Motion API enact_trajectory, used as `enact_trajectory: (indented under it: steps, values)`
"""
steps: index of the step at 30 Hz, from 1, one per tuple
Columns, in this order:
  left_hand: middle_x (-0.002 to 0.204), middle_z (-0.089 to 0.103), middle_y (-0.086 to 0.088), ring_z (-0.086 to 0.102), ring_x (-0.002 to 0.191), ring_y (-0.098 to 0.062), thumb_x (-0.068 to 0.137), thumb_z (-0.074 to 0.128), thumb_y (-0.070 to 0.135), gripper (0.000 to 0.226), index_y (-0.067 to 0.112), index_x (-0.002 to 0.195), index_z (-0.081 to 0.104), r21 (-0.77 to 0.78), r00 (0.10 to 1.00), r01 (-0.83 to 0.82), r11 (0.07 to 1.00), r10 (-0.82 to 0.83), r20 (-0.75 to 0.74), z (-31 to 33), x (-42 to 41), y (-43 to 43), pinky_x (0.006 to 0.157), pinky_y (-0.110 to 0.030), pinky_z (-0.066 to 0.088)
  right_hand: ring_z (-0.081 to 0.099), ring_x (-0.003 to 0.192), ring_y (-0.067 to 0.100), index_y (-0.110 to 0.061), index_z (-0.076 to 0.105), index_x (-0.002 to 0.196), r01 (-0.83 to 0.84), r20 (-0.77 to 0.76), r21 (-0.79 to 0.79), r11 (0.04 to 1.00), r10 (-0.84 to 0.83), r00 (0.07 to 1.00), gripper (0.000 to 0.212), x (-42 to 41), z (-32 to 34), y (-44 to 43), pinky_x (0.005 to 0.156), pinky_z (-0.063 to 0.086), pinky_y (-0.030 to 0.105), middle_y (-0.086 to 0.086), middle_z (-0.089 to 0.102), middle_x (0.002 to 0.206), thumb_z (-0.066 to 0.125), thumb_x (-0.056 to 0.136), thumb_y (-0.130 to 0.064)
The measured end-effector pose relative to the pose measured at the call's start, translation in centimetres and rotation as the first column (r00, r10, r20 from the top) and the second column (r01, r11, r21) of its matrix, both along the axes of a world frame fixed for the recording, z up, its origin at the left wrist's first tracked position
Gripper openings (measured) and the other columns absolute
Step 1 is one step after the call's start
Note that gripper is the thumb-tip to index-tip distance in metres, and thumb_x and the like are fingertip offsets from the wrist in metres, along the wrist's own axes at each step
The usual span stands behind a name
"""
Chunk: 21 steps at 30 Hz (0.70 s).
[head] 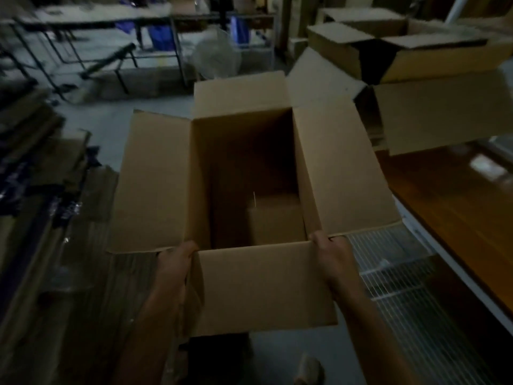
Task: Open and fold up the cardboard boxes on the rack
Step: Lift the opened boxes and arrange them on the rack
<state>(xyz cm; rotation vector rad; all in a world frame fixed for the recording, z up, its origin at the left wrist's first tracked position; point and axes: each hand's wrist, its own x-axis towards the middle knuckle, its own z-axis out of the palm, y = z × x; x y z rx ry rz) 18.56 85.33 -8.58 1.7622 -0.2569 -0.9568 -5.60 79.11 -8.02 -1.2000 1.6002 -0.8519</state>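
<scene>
An opened brown cardboard box point(266, 284) is held in front of me, its four top flaps spread outward and its dark inside showing a folded bottom flap. My left hand point(175, 262) grips the near left corner of the box, fingers curled over the rim. My right hand point(330, 254) grips the near right corner the same way. Both forearms reach up from the bottom of the view.
More open cardboard boxes point(416, 59) sit on the rack at the upper right, above a wooden shelf point(449, 207) and a wire shelf point(402, 276). Flattened cardboard point(55, 218) lies stacked at left. Metal-framed tables point(91, 29) and a fan point(216, 55) stand farther back.
</scene>
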Motion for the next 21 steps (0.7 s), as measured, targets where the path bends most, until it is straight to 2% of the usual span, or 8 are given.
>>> enact_trajectory:
  steps: [2,6,9,12,14,18,20,21]
  values:
    - [0.073,0.053,-0.016,0.050,0.060,-0.024,0.084,0.060,0.007,0.015,0.001,0.070,0.058,-0.065,1.000,-0.016,0.998,0.018,0.023,1.9,0.8,-1.5,0.059,-0.032,0.039,0.043,0.065,0.023,-0.009,0.051,0.073,-0.016,0.020,-0.062,0.998,0.017,1.000,0.025,0.7,2.1,-1.9,0.059,0.032,0.032,0.010,0.043,0.068,0.053,0.093,-0.024]
    - [0.068,0.052,-0.010,0.050,0.061,-0.020,0.089,0.057,0.006,0.016,0.003,0.073,0.057,-0.192,0.997,0.002,0.981,0.012,0.075,6.6,0.7,-5.9,0.054,-0.029,0.038,0.045,0.064,0.022,-0.008,0.053,0.074,-0.045,0.060,-0.171,0.984,0.056,0.997,0.026,1.3,6.6,-6.6,0.060,0.034,0.032,0.010,0.045,0.067,0.053,0.094,-0.023]
    - [0.074,0.058,-0.012,0.056,0.068,-0.025,0.089,0.059,0.011,0.012,0.000,0.086,0.062,-0.259,0.995,-0.010,0.966,0.036,0.097,9.4,0.3,-9.8,0.059,-0.031,0.043,0.048,0.067,0.018,-0.009,0.054,0.073,-0.062,0.073,-0.252,0.966,0.083,0.994,0.029,0.6,9.9,-10.5,0.062,0.037,0.033,0.006,0.048,0.070,0.053,0.095,-0.027]
    - [0.091,0.064,-0.010,0.062,0.087,-0.027,0.088,0.068,0.022,0.035,-0.001,0.114,0.062,-0.357,0.995,-0.035,0.933,0.066,0.074,12.1,-0.9,-13.7,0.076,-0.037,0.049,0.050,0.069,0.018,-0.014,0.051,0.071,-0.073,0.107,-0.317,0.946,0.113,0.988,0.032,-0.7,12.8,-14.4,0.063,0.039,0.032,0.004,0.048,0.071,0.056,0.095,-0.034]
    - [0.094,0.063,-0.005,0.059,0.084,-0.020,0.089,0.067,0.028,0.042,0.002,0.121,0.058,-0.424,0.995,-0.024,0.905,0.063,0.078,14.2,-2.1,-16.1,0.073,-0.033,0.046,0.051,0.070,0.017,-0.015,0.049,0.071,-0.081,0.112,-0.356,0.931,0.129,0.985,0.034,-1.6,14.7,-16.8,0.062,0.039,0.031,0.003,0.049,0.073,0.057,0.095,-0.038]
    - [0.120,0.056,-0.015,0.050,0.096,-0.024,0.093,0.057,0.042,0.056,0.005,0.135,0.047,-0.465,0.987,0.025,0.885,0.051,0.151,17.9,-4.0,-19.8,0.086,-0.040,0.037,0.050,0.076,0.011,-0.024,0.043,0.076,-0.083,0.120,-0.405,0.911,0.143,0.982,0.029,-2.9,17.8,-21.2,0.067,0.041,0.030,0.000,0.051,0.084,0.056,0.095,-0.043]
    - [0.115,0.052,-0.014,0.051,0.093,-0.026,0.095,0.053,0.044,0.059,0.003,0.137,0.045,-0.466,0.983,0.025,0.884,0.062,0.170,19.6,-4.3,-21.7,0.083,-0.041,0.036,0.049,0.072,0.011,-0.022,0.045,0.075,-0.070,0.126,-0.460,0.885,0.144,0.982,0.029,-3.2,19.3,-23.1,0.065,0.040,0.028,0.000,0.049,0.079,0.056,0.095,-0.040]
    - [0.113,0.050,-0.015,0.051,0.098,-0.030,0.096,0.051,0.044,0.060,0.002,0.138,0.044,-0.459,0.981,0.027,0.888,0.066,0.185,20.3,-4.2,-22.7,0.082,-0.040,0.034,0.048,0.071,0.011,-0.019,0.047,0.075,-0.061,0.133,-0.482,0.874,0.142,0.981,0.030,-3.3,20.0,-23.9,0.064,0.039,0.029,0.001,0.047,0.077,0.056,0.095,-0.039]
